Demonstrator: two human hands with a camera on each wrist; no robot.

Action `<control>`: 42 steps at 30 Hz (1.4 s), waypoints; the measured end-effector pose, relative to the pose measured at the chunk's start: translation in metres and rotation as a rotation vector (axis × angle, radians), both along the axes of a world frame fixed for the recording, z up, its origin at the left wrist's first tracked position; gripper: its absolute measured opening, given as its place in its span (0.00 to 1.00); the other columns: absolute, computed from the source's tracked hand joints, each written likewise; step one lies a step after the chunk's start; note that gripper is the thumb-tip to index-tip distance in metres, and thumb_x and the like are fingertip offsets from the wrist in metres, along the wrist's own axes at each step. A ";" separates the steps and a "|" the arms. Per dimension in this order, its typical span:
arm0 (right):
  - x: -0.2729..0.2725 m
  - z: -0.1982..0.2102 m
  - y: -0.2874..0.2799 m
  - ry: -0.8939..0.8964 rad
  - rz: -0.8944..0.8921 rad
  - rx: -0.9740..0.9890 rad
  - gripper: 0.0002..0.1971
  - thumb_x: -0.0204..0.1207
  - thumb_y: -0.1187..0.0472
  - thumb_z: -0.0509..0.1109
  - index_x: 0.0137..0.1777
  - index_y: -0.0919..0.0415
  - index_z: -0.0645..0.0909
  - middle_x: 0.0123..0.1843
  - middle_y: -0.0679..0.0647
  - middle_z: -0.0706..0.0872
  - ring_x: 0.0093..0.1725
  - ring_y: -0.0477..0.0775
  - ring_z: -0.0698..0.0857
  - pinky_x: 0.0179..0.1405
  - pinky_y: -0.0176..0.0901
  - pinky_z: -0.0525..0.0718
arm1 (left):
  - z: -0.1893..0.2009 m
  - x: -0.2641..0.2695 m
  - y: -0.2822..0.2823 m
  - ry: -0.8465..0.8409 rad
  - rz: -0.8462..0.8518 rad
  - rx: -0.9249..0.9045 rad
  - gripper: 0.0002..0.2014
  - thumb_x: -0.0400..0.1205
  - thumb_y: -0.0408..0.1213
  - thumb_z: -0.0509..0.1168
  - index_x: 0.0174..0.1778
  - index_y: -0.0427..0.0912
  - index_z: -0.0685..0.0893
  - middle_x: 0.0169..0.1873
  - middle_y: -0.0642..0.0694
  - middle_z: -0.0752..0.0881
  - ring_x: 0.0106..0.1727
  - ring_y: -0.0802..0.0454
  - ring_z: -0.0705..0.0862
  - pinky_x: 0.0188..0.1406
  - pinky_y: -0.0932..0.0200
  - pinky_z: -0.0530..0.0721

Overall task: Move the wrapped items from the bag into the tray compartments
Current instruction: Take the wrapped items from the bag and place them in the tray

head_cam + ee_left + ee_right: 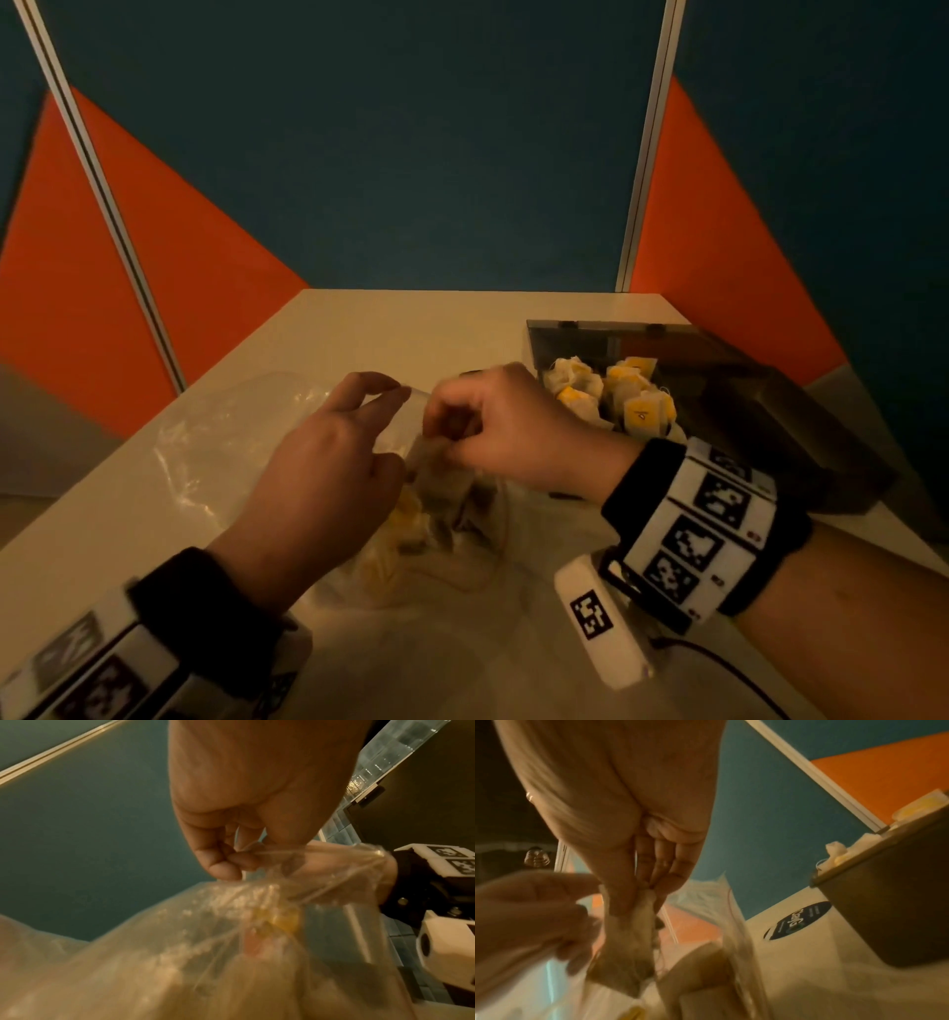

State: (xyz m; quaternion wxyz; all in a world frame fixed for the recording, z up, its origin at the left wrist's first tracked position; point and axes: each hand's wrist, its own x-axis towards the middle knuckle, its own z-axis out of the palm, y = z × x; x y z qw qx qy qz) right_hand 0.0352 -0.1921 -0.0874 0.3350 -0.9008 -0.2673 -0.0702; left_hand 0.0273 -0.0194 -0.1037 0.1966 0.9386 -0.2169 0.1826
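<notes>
From the head camera, a clear, crinkled plastic bag (215, 442) is lying on the pale tabletop (369, 329), its mouth being held up between the two hands. The left hand (328, 462) is pinching the bag's upper edge between thumb and forefinger. The right hand (506, 426) is pinching the top of a pale paper-wrapped item (429, 455) at the bag's mouth. More wrapped items, some with yellow labels, are sitting inside the bag (411, 519). To the right, a dark smoky plastic compartment tray (770, 406) is standing on the table, and its near-left compartment is holding a heap of white-and-yellow wrapped items (611, 395).

From the left wrist camera, the left hand's fingers (221, 862) are gripping a gathered fold of the clear bag (154, 953), and a blurred yellow label (285, 921) is showing through the film.

From the right wrist camera, the right hand's fingertips (659, 880) are closing on the top corner of the wrapped item (626, 939), which is hanging below them above the bag's opening. The dark tray (890, 914) is standing to the right, with wrapped items (839, 852) poking over its rim. A round dark sticker (798, 920) is lying on the table beside it.
</notes>
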 end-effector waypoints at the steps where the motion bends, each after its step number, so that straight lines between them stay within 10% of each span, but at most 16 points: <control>1: -0.001 0.004 -0.003 0.011 -0.012 0.085 0.13 0.70 0.69 0.74 0.53 0.56 0.82 0.41 0.55 0.89 0.40 0.49 0.88 0.45 0.44 0.89 | 0.000 0.000 0.000 0.000 0.004 -0.004 0.27 0.75 0.31 0.62 0.72 0.50 0.71 0.72 0.53 0.68 0.33 0.58 0.75 0.30 0.74 0.67; 8: 0.000 0.041 -0.031 -0.037 -0.116 0.278 0.07 0.67 0.73 0.76 0.42 0.63 0.86 0.40 0.63 0.90 0.42 0.61 0.89 0.42 0.55 0.90 | 0.001 0.000 -0.001 0.022 -0.002 -0.010 0.27 0.76 0.31 0.61 0.73 0.50 0.70 0.72 0.53 0.68 0.32 0.59 0.78 0.30 0.71 0.70; 12: 0.001 0.067 -0.054 -0.011 -0.175 0.284 0.09 0.69 0.77 0.72 0.38 0.62 0.89 0.38 0.50 0.90 0.42 0.50 0.89 0.40 0.37 0.88 | 0.001 -0.001 -0.001 0.026 -0.010 -0.020 0.27 0.76 0.30 0.62 0.72 0.47 0.71 0.71 0.51 0.70 0.32 0.57 0.77 0.33 0.66 0.70; 20: -0.005 0.110 -0.134 0.148 -0.494 -0.106 0.16 0.75 0.77 0.62 0.39 0.59 0.88 0.49 0.54 0.86 0.43 0.49 0.83 0.36 0.33 0.83 | -0.002 0.002 0.000 0.042 -0.032 -0.003 0.28 0.76 0.30 0.62 0.74 0.48 0.70 0.72 0.51 0.69 0.36 0.59 0.79 0.31 0.72 0.69; 26: 0.008 0.065 -0.157 0.552 -0.375 -0.627 0.17 0.77 0.69 0.64 0.42 0.47 0.88 0.60 0.48 0.84 0.60 0.49 0.80 0.66 0.49 0.77 | -0.001 0.002 -0.001 0.057 -0.037 0.007 0.29 0.76 0.31 0.63 0.73 0.50 0.69 0.72 0.53 0.67 0.36 0.58 0.81 0.35 0.66 0.77; 32: 0.033 0.019 -0.144 0.661 -0.309 -1.070 0.16 0.81 0.65 0.59 0.62 0.53 0.84 0.60 0.48 0.81 0.60 0.51 0.78 0.61 0.45 0.75 | -0.002 0.000 -0.001 0.067 -0.045 0.012 0.29 0.75 0.31 0.63 0.73 0.51 0.70 0.71 0.55 0.67 0.34 0.60 0.80 0.30 0.70 0.73; 42: 0.062 0.013 -0.151 0.614 -0.290 -1.002 0.22 0.79 0.73 0.56 0.68 0.56 0.79 0.69 0.54 0.80 0.66 0.55 0.78 0.66 0.48 0.78 | -0.004 0.003 -0.002 0.069 -0.053 0.019 0.28 0.75 0.31 0.63 0.73 0.50 0.70 0.71 0.54 0.69 0.33 0.59 0.80 0.29 0.72 0.70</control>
